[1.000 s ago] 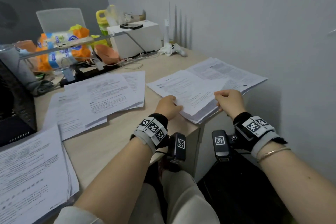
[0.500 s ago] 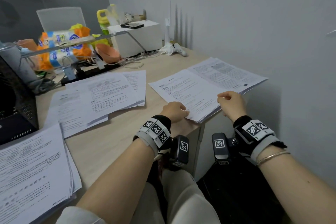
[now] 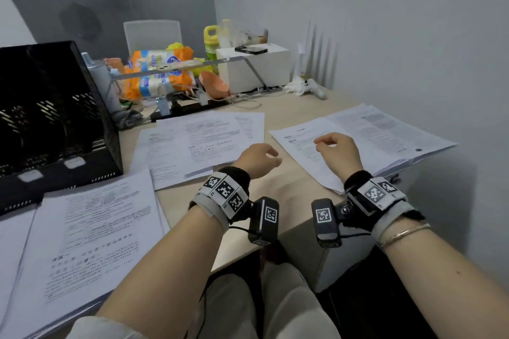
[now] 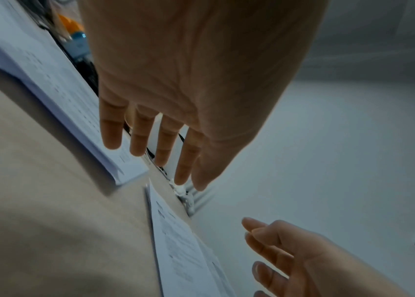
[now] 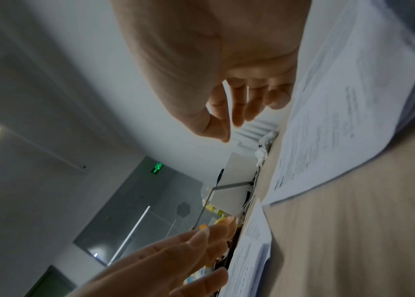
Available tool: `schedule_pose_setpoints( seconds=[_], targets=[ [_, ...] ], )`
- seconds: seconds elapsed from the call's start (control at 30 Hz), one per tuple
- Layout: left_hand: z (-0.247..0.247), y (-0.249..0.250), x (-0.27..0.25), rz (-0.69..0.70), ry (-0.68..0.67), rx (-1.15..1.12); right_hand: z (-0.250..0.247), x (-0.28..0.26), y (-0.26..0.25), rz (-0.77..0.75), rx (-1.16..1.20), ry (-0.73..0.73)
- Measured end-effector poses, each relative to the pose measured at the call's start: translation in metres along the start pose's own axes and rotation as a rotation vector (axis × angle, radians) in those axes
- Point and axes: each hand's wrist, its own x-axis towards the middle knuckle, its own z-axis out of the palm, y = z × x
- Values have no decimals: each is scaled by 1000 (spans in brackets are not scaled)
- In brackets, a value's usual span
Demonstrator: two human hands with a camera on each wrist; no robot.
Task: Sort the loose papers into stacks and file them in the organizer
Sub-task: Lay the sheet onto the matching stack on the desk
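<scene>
Three piles of printed paper lie on the wooden desk: a thick right stack [image 3: 380, 135] at the desk's right edge, a fanned middle pile [image 3: 198, 140], and a near left stack [image 3: 91, 231]. The black mesh organizer [image 3: 52, 124] stands at the left, behind the near stack. My left hand [image 3: 264, 157] hovers above bare desk between the middle pile and the right stack, fingers [image 4: 137, 140] straight, holding nothing. My right hand [image 3: 330, 146] hangs over the near-left part of the right stack, fingers [image 5: 236, 112] loosely curled and empty.
Clutter lines the back of the desk: a white box [image 3: 253, 69] with a phone on it, an orange snack pack [image 3: 157, 71], a yellow-green bottle [image 3: 210, 38], cables and a metal stand [image 3: 179, 69]. The wall runs close along the right. The desk's front edge sits just under my wrists.
Both hands have let go of the right stack's near edge and risen leftward, now empty. The head view has swung left, bringing the organizer further into view.
</scene>
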Motion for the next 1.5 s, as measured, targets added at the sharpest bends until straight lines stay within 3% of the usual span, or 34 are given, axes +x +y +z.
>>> schedule_pose_setpoints(
  seconds=[0.17, 0.33, 0.5, 0.6, 0.73, 1.0, 1.27, 1.33, 1.5],
  targets=[
    [-32, -34, -19, -69, 57, 25, 48, -5, -28, -57, -3, -168],
    [-56, -67, -30, -170, 146, -39, 93, -9, -47, -130, -67, -437],
    [-74, -91, -38, -269, 182, 37, 125, -12, -63, -218, -266, -620],
    [-84, -107, -46, -346, 195, 27, 143, -14, -70, -264, -521, -762],
    [-90, -127, -49, -424, 145, 38, 161, -17, -77, -292, -665, -863],
    [-86, -138, -49, -445, 70, 95, 173, -13, -75, -251, -643, -870],
    [-78, -133, -44, -394, 23, 61, 145, 1, -69, -190, -343, -619],
    [-73, -130, -41, -393, 54, 24, 138, 4, -63, -197, -272, -542],
    [-72, -127, -39, -375, 294, -270, 127, 1, -54, -234, -135, -394]
  ],
)
